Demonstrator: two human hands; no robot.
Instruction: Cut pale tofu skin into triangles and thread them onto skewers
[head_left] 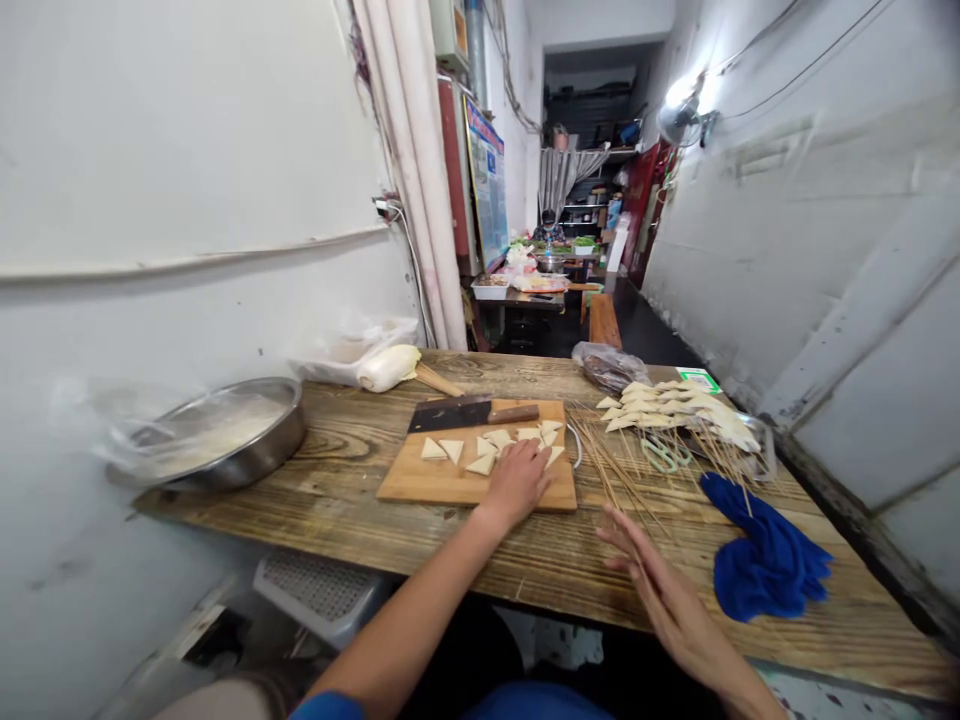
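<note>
triangles (pixel 453 449) on the board (pixel 439 487)

left hand (pixel 517 478) over triangles, board's right side; cannot tell if its grip holds any. right hand (pixel 660 585) near sticks (pixel 619 475), above counter (pixel 330 500) edge, grip wide. knife (pixel 471 412) along board's far edge.

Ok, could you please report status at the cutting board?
Left hand over triangular slices on the cutting board; right hand empty, near loose skewers; cleaver lying along the board's far side.
</note>
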